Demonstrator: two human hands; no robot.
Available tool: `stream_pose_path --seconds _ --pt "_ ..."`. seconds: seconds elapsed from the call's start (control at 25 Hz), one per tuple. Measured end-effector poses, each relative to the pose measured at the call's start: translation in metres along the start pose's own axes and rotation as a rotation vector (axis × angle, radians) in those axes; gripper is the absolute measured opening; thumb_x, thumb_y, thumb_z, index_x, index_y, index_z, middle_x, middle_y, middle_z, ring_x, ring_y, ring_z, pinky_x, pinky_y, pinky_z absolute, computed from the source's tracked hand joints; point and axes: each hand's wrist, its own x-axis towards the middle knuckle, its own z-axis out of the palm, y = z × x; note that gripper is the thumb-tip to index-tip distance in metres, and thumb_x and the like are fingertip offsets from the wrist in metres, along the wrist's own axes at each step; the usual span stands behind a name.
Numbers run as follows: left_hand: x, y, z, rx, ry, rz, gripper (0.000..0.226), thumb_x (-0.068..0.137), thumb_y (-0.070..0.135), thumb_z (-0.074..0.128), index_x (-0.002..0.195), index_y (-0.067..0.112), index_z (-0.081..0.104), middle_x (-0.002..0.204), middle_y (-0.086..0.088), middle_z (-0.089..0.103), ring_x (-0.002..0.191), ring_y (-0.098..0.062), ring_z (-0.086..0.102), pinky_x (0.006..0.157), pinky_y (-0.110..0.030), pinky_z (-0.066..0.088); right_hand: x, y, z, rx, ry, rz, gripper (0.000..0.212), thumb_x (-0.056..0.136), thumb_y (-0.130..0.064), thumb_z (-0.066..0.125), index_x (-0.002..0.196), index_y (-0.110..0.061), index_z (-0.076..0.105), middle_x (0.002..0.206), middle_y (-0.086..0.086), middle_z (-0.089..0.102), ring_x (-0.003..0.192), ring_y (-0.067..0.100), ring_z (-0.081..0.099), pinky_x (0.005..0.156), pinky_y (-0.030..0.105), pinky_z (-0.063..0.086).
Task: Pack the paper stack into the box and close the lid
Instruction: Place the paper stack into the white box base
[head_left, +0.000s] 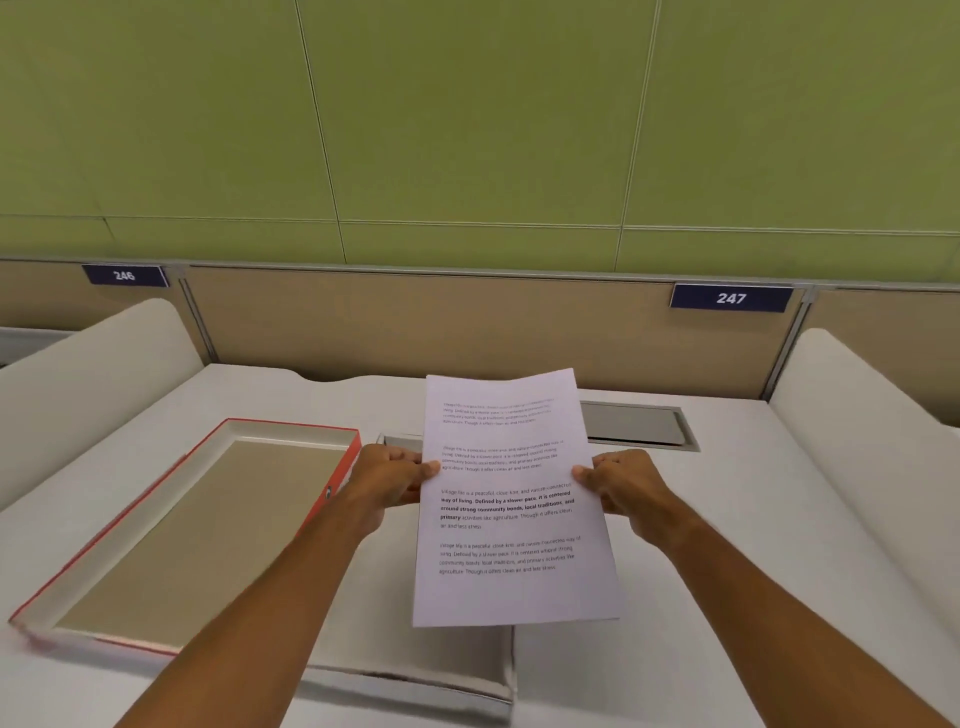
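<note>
— Far left, at about eight o'clock?
— Shallow red-edged cardboard tray with a tan inside (208, 525), lying open side up on the white counter (727, 519), long axis running from seven o'clock toward one o'clock. Nothing inside. Box or lid, cannot tell.

— And just right of it?
— Left hand (389, 480), clenched on the left edge of the white printed paper stack (511, 499), thumb on top of the sheet, fingers behind. Forearm crossing in front of the tray's near right corner.

— Position of the paper?
— Dead centre, held up off the counter between both hands, top edge tipped toward twelve o'clock, printed side facing the camera. Four blocks of text, the third partly bold.

— Below the stack, at six o'clock?
— White shallow cardboard box (415, 670), mostly hidden by the paper and the left forearm; only the near wall and right corner visible.

— Right side?
— Right hand (623, 486), clenched on the right edge of the stack, thumb on top. Beyond it at one o'clock, grey rectangular cable hatch (636, 426) set into the counter. Higher up on the tan partition, blue number plate reading 247 (731, 298); another reading 246 (124, 275) far off at ten o'clock.
</note>
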Motion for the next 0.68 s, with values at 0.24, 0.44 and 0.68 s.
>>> stream_pose_path --seconds 0.24,0.44,0.68 --pt "0.049 -0.027 -0.054 0.037 0.028 -0.181 0.028 0.075 -0.011 0.073 0.070 0.008 0.053 0.090 -0.022 0.075 0.076 -0.032 0.075 0.064 -0.042 0.062 0.016 0.009 0.091 -0.078 0.110 0.237 0.006 0.082 -0.005 0.069 0.082 -0.002 0.064 0.080 0.012 0.076 0.067 0.025 0.075 0.052 0.030 0.058" --pt "0.079 -0.048 -0.074 0.178 -0.028 -0.257 0.030 0.072 -0.004 0.079 0.096 -0.008 0.061 0.096 -0.021 0.073 0.079 -0.032 0.074 0.066 -0.046 0.063 0.018 0.021 0.135 -0.174 0.137 0.324 0.022 0.085 -0.007 0.062 0.105 0.003 0.060 0.101 0.020 0.073 0.087 0.036 0.073 0.077 0.046 0.062" --pt "0.088 -0.059 -0.076 0.428 0.001 -0.217 0.032 0.069 0.009 0.084 0.085 0.003 0.057 0.094 -0.012 0.069 0.067 -0.021 0.064 0.043 -0.026 0.052 0.021 0.031 0.159 -0.339 0.225 0.343 0.012 0.085 -0.013 0.065 0.088 -0.008 0.055 0.092 0.011 0.069 0.077 0.028 0.070 0.072 0.038 0.062"
